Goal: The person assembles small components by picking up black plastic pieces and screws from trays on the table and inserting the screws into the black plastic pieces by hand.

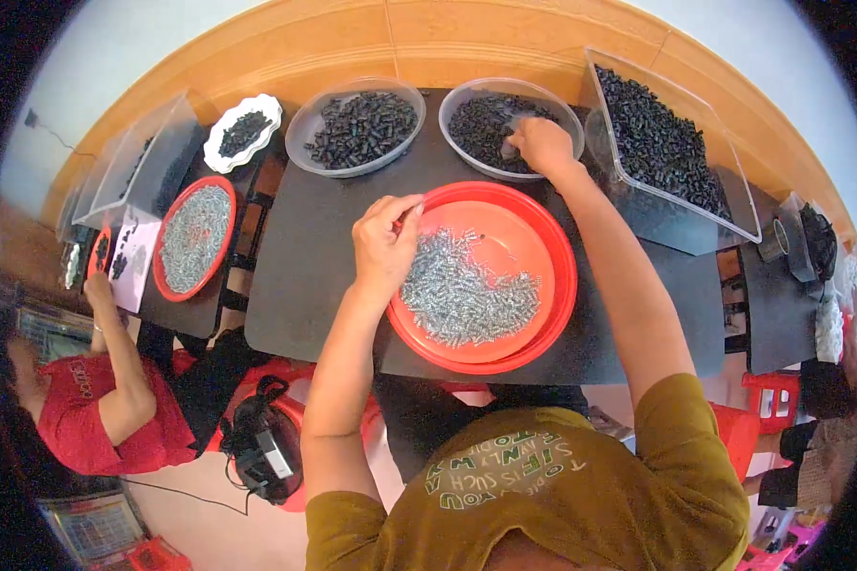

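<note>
My left hand (387, 244) is at the left rim of a red basin (564, 276), its thumb and fingertips pinched together. Whatever it holds, if anything, is too small to make out. Inside the basin, many small metal springs (471, 303) lie heaped to the left and front. My right hand (543, 146) reaches into a clear round bowl (455, 95), fingers bent together over small black cylindrical parts (481, 124). Its fingertips are partly hidden, so I cannot make out what is between them. Left of that bowl stands another clear bowl (300, 152) of larger-looking black tubular pieces (364, 128).
A large clear bin (652, 205) of black pieces stands at right. To the left are a white scalloped dish (216, 157), a red tray (160, 262) of springs and a clear box (152, 143). A co-worker in a red shirt (105, 409) sits there, one hand (97, 288) at small parts.
</note>
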Tool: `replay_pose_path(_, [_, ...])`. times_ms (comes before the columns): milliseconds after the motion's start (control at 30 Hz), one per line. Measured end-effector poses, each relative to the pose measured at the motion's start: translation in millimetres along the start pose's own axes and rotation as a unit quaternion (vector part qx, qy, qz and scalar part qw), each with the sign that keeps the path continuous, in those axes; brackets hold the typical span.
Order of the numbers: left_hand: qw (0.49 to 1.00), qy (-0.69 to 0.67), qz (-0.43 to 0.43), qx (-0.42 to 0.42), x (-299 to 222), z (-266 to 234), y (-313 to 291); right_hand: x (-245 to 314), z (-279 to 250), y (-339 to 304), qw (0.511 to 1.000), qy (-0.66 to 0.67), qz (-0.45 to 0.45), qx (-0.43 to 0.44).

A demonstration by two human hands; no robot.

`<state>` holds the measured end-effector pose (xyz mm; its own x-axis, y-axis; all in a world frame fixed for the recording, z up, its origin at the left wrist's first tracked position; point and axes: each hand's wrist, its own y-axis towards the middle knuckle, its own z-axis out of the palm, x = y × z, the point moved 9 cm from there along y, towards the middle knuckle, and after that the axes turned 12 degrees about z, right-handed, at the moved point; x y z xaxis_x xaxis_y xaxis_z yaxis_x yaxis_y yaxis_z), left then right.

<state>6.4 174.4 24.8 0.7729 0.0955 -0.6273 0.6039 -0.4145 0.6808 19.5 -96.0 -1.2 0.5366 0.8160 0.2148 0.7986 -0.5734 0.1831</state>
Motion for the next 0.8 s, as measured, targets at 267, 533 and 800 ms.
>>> replay_pose_path(267, [0.999, -0.027, -0.046, -0.004, 6.4, -1.7, -1.1, 46.7, -22.7, -62.4, 0.876, 0.397, -0.131, 0.242])
replay_pose_path(533, [0.998, -0.032, -0.020, 0.050, -1.7, 6.9, 0.3, 37.7, -39.3, -56.3, 0.971, 0.166, -0.166, 0.035])
replay_pose_path(800, [0.997, -0.042, -0.028, 0.056, 1.0, 10.5, -1.3, 40.8, 4.2, -20.8, 0.978, -0.004, -0.196, 0.072])
